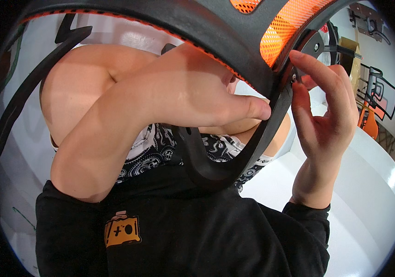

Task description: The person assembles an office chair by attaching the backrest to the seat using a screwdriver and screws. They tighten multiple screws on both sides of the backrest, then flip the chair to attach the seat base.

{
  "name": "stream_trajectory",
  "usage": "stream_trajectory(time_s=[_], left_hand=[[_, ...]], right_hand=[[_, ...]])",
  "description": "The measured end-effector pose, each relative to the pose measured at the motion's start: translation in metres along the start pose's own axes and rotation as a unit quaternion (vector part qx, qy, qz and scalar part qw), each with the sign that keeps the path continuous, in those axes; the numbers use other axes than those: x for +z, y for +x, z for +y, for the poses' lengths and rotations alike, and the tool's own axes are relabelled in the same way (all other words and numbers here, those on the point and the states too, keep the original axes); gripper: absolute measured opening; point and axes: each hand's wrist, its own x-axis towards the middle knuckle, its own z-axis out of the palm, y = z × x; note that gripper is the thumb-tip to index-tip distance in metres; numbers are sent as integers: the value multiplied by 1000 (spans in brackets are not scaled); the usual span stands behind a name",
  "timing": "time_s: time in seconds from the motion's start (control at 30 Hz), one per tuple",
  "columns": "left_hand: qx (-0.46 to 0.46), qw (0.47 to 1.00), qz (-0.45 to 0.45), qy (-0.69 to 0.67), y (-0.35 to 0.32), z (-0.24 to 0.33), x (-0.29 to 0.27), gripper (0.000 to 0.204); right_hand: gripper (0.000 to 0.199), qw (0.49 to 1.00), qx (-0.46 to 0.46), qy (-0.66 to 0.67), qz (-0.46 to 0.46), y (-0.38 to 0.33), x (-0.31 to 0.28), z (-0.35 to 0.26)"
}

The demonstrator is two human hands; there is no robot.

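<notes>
1. Far left, a bent black bar (31,81) curves down beside a folded leg (84,74), well apart from both hands.
2. Left of centre, the left hand (197,99) reaches under the near edge of a black chair frame (183,21), thumb stretched to the right against a black armrest (213,177); with most fingers hidden, whether they clamp anything cannot be told. Steadiness looks like this hand's best service: a firm thumb would stop the bar from twisting.
3. At centre, the armrest loops low over patterned shorts (163,147), then climbs to the right, passing between the two hands. The frame arches above and beyond the left hand, its orange mesh (280,32) stretched on the far side.
4. Right of centre, a small bolt (294,77) sits high on the armrest, just left of the right hand (329,106). Forefinger and thumb tips stand apart, above and below it; whether they grip it cannot be told. Good handling would favour light fingertips, the bolt straight in its seat, and no forcing.
5. Just beyond the forefinger, a round black plate (309,45) lies against the frame.
6. Far right, an orange-and-black object (368,122) stands well beyond the right hand.
</notes>
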Motion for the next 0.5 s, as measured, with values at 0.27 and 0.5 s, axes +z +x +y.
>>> stream_trajectory(time_s=[0.27,0.5], left_hand=[[109,991,42,73,1,-6,2,37],[-56,997,-44,-23,1,-1,-1,34]], right_hand=[[38,997,33,-49,58,-11,3,12],[33,990,-100,-62,77,-6,6,20]])
